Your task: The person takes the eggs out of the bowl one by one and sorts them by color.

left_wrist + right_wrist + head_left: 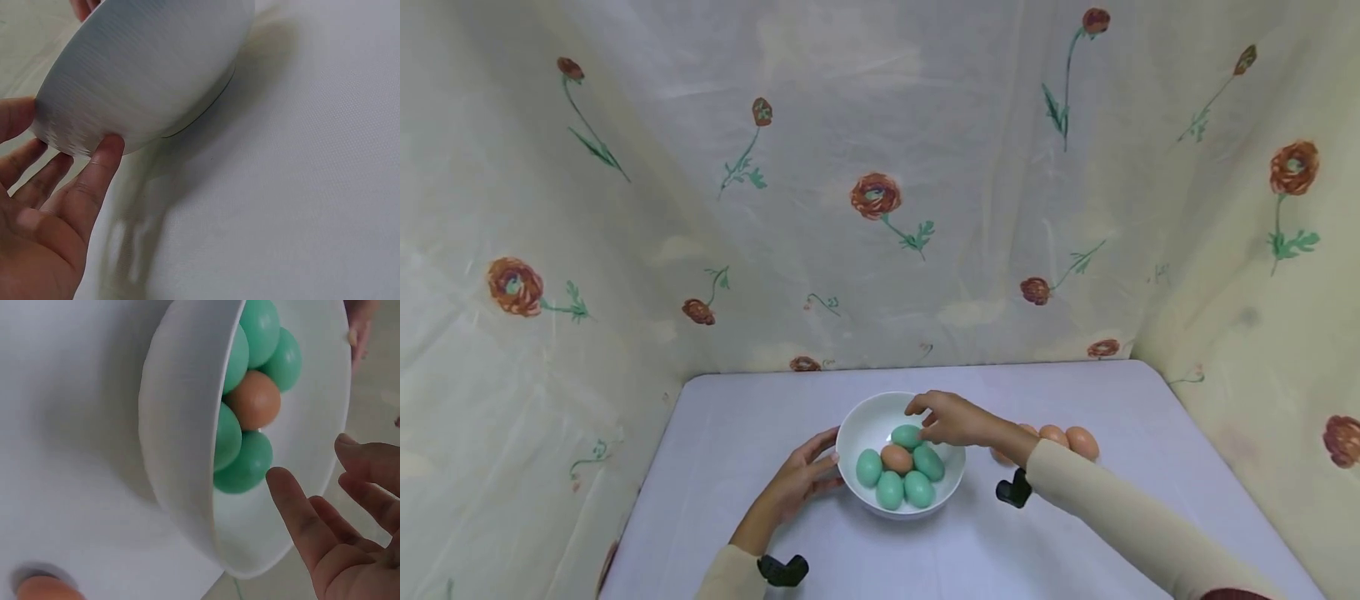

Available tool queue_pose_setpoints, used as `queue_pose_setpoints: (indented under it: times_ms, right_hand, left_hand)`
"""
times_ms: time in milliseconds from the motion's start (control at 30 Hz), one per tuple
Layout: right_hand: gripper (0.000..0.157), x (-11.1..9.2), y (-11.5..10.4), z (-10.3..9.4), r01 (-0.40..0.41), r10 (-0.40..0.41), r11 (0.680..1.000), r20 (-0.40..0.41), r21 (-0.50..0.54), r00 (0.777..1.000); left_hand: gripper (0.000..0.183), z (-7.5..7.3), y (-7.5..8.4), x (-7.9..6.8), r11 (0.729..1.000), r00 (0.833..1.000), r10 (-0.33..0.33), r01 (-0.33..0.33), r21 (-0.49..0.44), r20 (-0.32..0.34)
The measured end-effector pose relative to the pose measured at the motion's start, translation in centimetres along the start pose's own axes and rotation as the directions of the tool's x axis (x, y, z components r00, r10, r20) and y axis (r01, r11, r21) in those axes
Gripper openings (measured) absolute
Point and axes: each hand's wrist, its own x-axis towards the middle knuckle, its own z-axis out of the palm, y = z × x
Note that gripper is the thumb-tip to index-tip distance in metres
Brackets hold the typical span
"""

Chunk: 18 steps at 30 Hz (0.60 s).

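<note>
A white bowl stands on the table with several green eggs and one brown egg in it. My left hand rests its spread, fairly straight fingers against the bowl's left side; the left wrist view shows the fingertips touching the outer wall. Over the bowl's right rim reaches my right hand, fingers parted, holding nothing. In the right wrist view one fingertip is at or very near the closest green egg; whether they touch, I cannot tell.
Several brown eggs lie on the white-covered table right of the bowl, partly hidden by the right forearm. Flower-printed cloth hangs behind and at both sides. Each wrist carries a black mount.
</note>
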Motion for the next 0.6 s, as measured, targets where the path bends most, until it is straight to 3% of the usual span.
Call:
queue_pose_setpoints:
  times_ms: [167,333,600]
  right_hand:
    - [0.037,1.6,-0.7,1.6,0.051,-0.049,0.999,0.088,-0.012,0.995]
    - [0.032,2.5,-1.3,3.4,0.015,-0.007,0.998,0.143,-0.055,0.99]
    - [0.018,4.0,-2.2,3.7,0.057,-0.028,0.988,0.201,-0.142,0.979]
  left_hand:
    - [0.061,-0.2,0.0,0.1,1.0,1.0,-0.002,0.002,0.002,0.006]
    - [0.063,-0.1,-0.7,0.3,1.0,1.0,-0.013,0.013,-0.004,0.012]
    - [0.061,-0.2,0.0,0.0,1.0,1.0,0.009,-0.009,0.0,0.013]
